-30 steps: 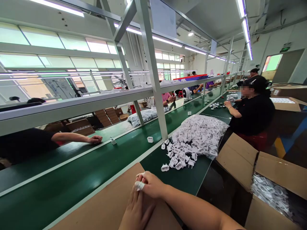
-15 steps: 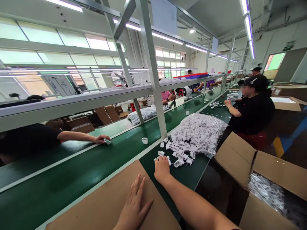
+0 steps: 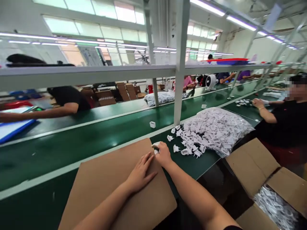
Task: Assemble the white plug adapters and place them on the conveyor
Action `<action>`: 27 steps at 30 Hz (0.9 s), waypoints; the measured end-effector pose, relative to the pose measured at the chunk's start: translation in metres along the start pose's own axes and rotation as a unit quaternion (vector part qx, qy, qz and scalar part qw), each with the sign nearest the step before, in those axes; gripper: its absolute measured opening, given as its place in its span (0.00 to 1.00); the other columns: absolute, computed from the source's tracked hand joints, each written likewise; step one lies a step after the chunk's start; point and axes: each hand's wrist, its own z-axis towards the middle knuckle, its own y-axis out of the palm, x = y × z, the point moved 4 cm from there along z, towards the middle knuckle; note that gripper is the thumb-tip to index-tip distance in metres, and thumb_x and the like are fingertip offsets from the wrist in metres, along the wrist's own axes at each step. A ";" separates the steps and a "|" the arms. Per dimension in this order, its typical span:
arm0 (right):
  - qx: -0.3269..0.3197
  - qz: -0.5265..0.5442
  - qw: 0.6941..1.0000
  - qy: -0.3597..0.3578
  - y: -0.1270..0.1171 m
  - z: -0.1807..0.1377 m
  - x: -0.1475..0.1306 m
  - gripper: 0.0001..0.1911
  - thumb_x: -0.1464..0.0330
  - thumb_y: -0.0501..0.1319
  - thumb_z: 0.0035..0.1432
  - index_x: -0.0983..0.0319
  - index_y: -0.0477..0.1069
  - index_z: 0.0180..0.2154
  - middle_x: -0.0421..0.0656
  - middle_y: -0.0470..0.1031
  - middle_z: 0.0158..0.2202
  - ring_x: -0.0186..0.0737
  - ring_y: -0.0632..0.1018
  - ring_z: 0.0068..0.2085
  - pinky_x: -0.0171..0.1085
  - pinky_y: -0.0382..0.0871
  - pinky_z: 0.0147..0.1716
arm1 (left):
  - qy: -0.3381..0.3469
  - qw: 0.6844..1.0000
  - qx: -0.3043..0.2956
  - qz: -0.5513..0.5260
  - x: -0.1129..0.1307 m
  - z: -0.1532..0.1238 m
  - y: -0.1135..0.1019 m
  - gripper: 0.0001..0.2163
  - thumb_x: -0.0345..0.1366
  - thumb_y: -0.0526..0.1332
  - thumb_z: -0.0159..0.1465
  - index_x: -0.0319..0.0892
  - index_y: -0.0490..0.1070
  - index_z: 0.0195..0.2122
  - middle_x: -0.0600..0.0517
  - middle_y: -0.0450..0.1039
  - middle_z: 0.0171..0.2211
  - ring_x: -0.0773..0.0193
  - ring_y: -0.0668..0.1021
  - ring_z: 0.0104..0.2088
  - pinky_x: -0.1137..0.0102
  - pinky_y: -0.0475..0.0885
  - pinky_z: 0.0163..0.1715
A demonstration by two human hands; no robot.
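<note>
My left hand point(image 3: 141, 174) lies spread on a brown cardboard sheet point(image 3: 107, 179), fingers pointing to its far right corner. Beside that corner, my right hand point(image 3: 163, 156) is closed on a white plug point(image 3: 155, 145), mostly hidden by the fingers; a dark spot shows at it. Several loose white plugs point(image 3: 176, 148) with two pins lie just right of this hand. They spill from a clear plastic bag point(image 3: 230, 127) heaped with more of the same.
A green belt point(image 3: 120, 132) runs past the sheet, carrying a white plug housing point(image 3: 152, 124). A metal post point(image 3: 181, 80) rises behind the pile. At lower right stands an open carton point(image 3: 253, 166) of bagged white parts. Co-workers sit across and at right; one arm point(image 3: 59, 111) reaches over a blue-edged tray.
My right hand has moved left from the loose plugs to the cardboard's corner, bringing a plug along. The view has turned left. The co-worker's arm opposite has drawn away from the belt to a tray.
</note>
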 end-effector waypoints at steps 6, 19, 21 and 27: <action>0.021 0.383 0.914 0.133 0.010 0.008 0.018 0.22 0.71 0.64 0.46 0.58 0.77 0.46 0.44 0.79 0.49 0.44 0.77 0.49 0.44 0.77 0.49 | 0.000 0.998 0.019 -0.064 0.008 0.004 -0.013 0.40 0.53 0.64 0.66 0.44 0.51 0.74 0.39 0.53 0.74 0.44 0.58 0.73 0.46 0.55 0.72; -0.094 0.511 0.830 0.203 0.021 0.003 0.009 0.24 0.71 0.74 0.40 0.58 0.78 0.44 0.43 0.80 0.49 0.41 0.79 0.49 0.46 0.73 0.59 | -0.090 0.930 0.135 -0.329 -0.004 0.010 -0.025 0.21 0.46 0.65 0.66 0.41 0.74 0.56 0.43 0.79 0.52 0.54 0.80 0.51 0.57 0.74 0.57; -0.080 0.477 0.856 0.181 0.022 0.000 0.004 0.24 0.68 0.75 0.43 0.59 0.77 0.45 0.45 0.79 0.50 0.44 0.78 0.52 0.48 0.73 0.60 | -0.105 0.917 0.136 -0.360 -0.006 0.010 -0.025 0.18 0.48 0.63 0.68 0.40 0.77 0.50 0.45 0.81 0.46 0.57 0.81 0.45 0.61 0.77 0.50; -0.097 0.389 0.896 0.192 0.026 -0.006 -0.002 0.28 0.59 0.76 0.47 0.60 0.75 0.49 0.47 0.79 0.49 0.45 0.79 0.49 0.44 0.77 0.51 | -0.125 0.905 0.260 -0.313 -0.009 0.005 -0.033 0.18 0.52 0.64 0.67 0.42 0.80 0.45 0.46 0.81 0.41 0.59 0.80 0.39 0.63 0.77 0.46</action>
